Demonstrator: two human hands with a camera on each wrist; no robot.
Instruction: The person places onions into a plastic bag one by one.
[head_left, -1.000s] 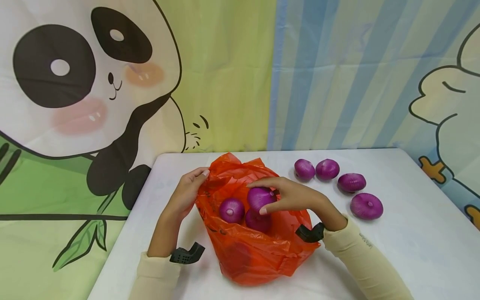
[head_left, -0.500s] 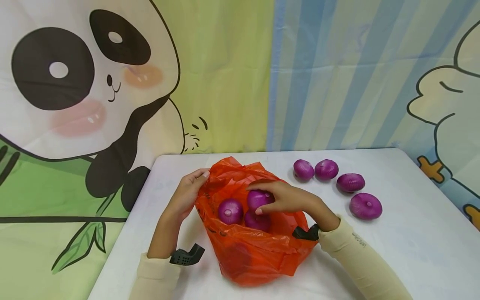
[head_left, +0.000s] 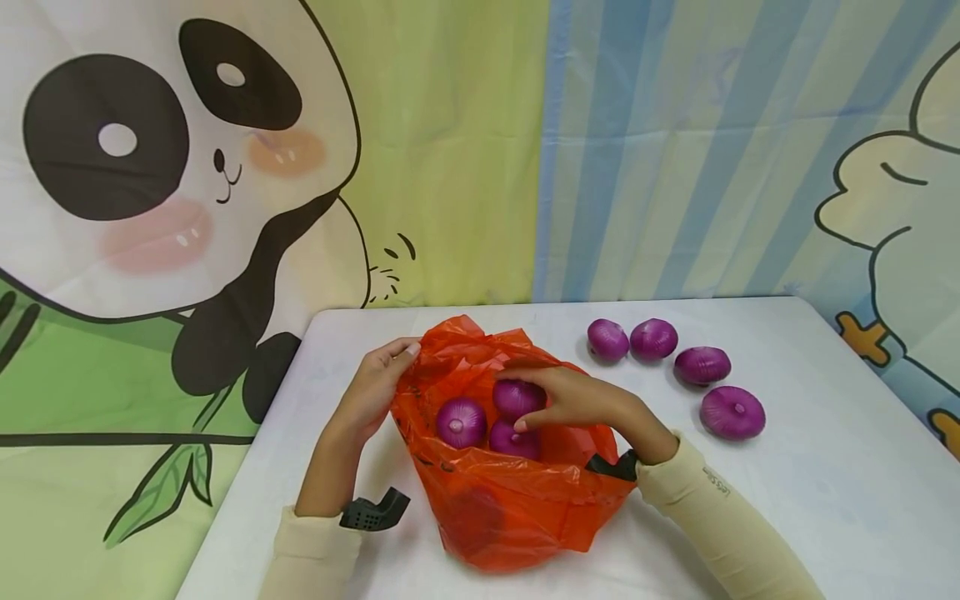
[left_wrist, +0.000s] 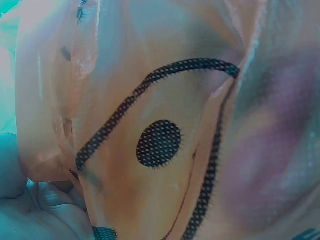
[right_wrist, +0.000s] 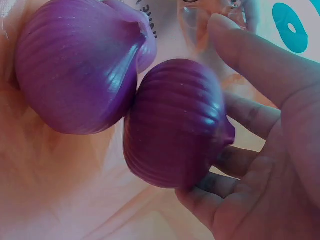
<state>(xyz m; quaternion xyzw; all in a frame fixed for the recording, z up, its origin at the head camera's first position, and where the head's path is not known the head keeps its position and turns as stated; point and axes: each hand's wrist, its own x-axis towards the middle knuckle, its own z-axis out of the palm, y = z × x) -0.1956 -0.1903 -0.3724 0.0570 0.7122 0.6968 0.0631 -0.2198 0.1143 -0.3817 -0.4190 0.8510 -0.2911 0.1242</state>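
It's the left hand (head_left: 369, 387) pinching the red bag (head_left: 517, 517) at its left rim, and if that loosens, the mouth could sag inward! Inside the bag, a left onion (head_left: 461, 422) sits beside a far onion (head_left: 517, 398) and a near onion (head_left: 510, 443), the right hand (head_left: 581, 398) spread over the far one, thumb clear, so a finger's brush might roll it; right of the bag, four loose onions (head_left: 732, 412) lie.

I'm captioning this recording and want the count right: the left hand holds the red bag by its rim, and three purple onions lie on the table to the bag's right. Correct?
The count is wrong: the head view shows four purple onions on the table to the bag's right. The left hand does hold the red bag by its rim.
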